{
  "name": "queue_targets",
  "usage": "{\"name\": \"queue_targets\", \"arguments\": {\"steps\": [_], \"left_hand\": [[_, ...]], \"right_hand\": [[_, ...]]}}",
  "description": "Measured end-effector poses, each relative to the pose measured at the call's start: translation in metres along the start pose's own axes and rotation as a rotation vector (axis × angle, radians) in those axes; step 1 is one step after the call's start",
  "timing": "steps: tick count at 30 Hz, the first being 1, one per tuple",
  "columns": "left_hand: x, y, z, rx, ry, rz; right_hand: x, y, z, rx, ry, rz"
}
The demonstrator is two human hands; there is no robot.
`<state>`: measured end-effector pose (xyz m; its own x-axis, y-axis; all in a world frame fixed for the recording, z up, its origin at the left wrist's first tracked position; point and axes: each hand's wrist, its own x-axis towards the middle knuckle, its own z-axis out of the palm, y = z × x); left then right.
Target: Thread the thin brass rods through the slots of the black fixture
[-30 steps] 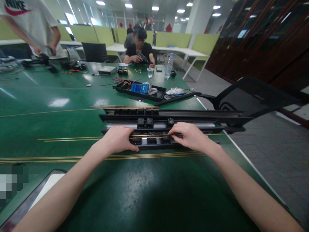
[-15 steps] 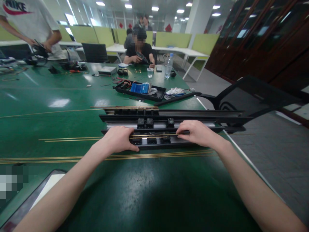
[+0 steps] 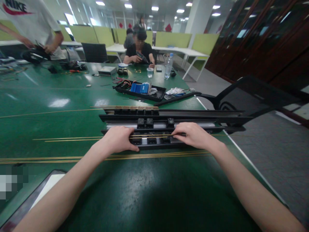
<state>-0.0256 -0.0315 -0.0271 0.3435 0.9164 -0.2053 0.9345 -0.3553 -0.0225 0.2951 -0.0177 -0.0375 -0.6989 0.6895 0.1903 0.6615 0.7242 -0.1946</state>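
Note:
My right hand pinches a thin brass rod that runs leftward over the nearest black rail. Around the left part of that same rail is my left hand, thumb on the near edge and fingers on the far side. Between the hands, small black blocks sit in the rail's channel. A second rod lies beside the first and passes under my left hand. Behind, a middle rail holds more black blocks, and a third rail lies farther back with rods across its left part.
Several brass rods lie in front of the rails. Beyond them are a black tray, gloves, a bottle and a cup. A chair stands at right. Two people work across the table.
My right hand has moved a little left with the rod, whose far left end now reaches farther left. My left hand has stayed in place.

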Motion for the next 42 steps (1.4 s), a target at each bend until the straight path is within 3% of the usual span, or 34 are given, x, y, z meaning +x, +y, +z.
{"name": "queue_targets", "arguments": {"steps": [20, 27, 33, 37, 42], "left_hand": [[-0.001, -0.001, 0.001, 0.000, 0.004, 0.000], [0.000, 0.000, 0.000, 0.026, 0.009, 0.014], [-0.001, 0.001, -0.001, -0.018, -0.006, -0.009], [0.000, 0.000, -0.001, -0.024, -0.013, -0.023], [0.000, 0.000, 0.001, -0.003, 0.004, -0.001]], "right_hand": [[-0.001, 0.000, -0.002, 0.039, -0.026, 0.032], [0.000, -0.009, -0.004, 0.018, -0.011, 0.051], [0.005, -0.021, 0.001, 0.019, 0.059, 0.118], [0.006, -0.019, 0.006, 0.021, 0.041, 0.170], [0.005, -0.015, 0.009, 0.019, 0.004, 0.130]]}}
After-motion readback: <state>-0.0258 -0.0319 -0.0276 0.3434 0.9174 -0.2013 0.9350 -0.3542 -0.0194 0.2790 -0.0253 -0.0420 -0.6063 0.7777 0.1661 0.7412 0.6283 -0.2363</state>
